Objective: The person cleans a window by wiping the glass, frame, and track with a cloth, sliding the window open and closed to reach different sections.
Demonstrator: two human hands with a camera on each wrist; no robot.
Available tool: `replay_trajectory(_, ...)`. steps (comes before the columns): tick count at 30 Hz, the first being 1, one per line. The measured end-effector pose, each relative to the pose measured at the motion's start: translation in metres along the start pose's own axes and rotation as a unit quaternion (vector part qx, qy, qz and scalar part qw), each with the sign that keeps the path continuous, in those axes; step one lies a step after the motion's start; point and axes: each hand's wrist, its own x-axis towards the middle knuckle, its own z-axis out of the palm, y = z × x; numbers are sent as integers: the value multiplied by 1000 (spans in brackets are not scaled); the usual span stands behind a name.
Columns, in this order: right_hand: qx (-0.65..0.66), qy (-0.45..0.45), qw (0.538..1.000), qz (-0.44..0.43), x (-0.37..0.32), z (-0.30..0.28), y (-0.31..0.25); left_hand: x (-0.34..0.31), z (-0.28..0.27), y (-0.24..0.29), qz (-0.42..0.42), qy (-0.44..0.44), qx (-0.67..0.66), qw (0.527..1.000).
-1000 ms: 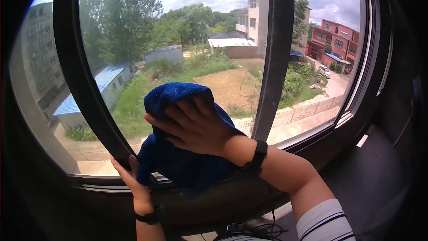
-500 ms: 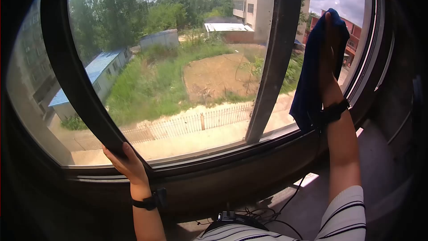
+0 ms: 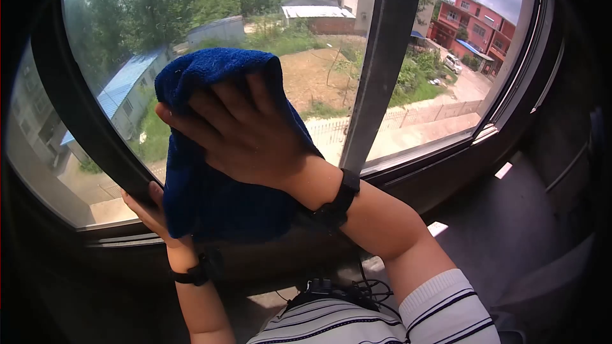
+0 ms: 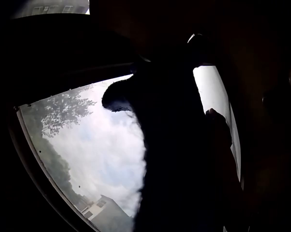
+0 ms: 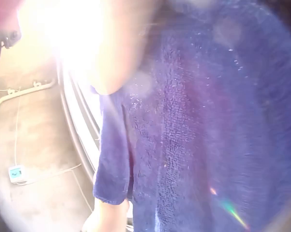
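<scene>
A blue towel-like cloth [image 3: 217, 64] lies against the middle window pane, its lower part hanging down over the sill. My right hand [image 3: 255, 130] presses on it with fingers spread and straight. In the right wrist view the cloth [image 5: 208, 121] fills most of the picture, its looped pile visible. At the lower left, my left hand [image 3: 152, 213] holds the dark upright window frame [image 3: 92, 124], thumb on one side and fingers on the other. The cloth's edge overlaps this hand's near side. The left wrist view is mostly dark, with the cloth [image 4: 169, 154] as a silhouette.
Another dark upright bar [image 3: 379, 70] stands right of the cloth, with a further pane [image 3: 440, 99] beyond it. The sill runs along the bottom. Black cables [image 3: 376, 290] lie near the striped shirt [image 3: 344, 318]. Outside are trees, sheds and buildings.
My right hand swept with the cloth to the right-hand pane, then back left to the middle pane. The left hand stays on the frame. The head view has shifted somewhat.
</scene>
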Motion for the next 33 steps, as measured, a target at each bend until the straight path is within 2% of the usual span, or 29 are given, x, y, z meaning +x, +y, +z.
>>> replay_trajectory(2,-28,-2,1000,-7,-35,-7,5,0,-1,-4,14,-4,13,1000)
replay_trajectory(4,-42,-67,997,5,-54,-22,16,1,-2,-4,27,-21,24,999)
replay_trajectory(5,-49,-71,996,9,-60,-25,20,0,-2,-2,25,-23,28,999)
replay_trajectory(11,-45,-31,999,0,-57,-35,32,3,-5,12,30,-63,27,997)
replay_trajectory(20,-108,-58,992,10,-53,-45,32,4,-12,22,43,-108,-100,988)
replay_trajectory(22,-135,-98,986,13,-55,-45,32,6,-17,26,21,-149,-115,982)
replay_trajectory(24,-143,-111,983,20,-64,-33,28,0,-17,8,-30,-177,-145,973)
replay_trajectory(26,-160,-128,978,28,-72,-33,26,-8,-14,2,7,-167,-119,979)
replay_trajectory(30,-175,-125,974,67,-92,-22,25,-14,-18,-9,14,-226,-118,967)
replay_trajectory(33,-179,-127,973,65,-112,-25,45,-25,-12,-6,58,-209,-56,975)
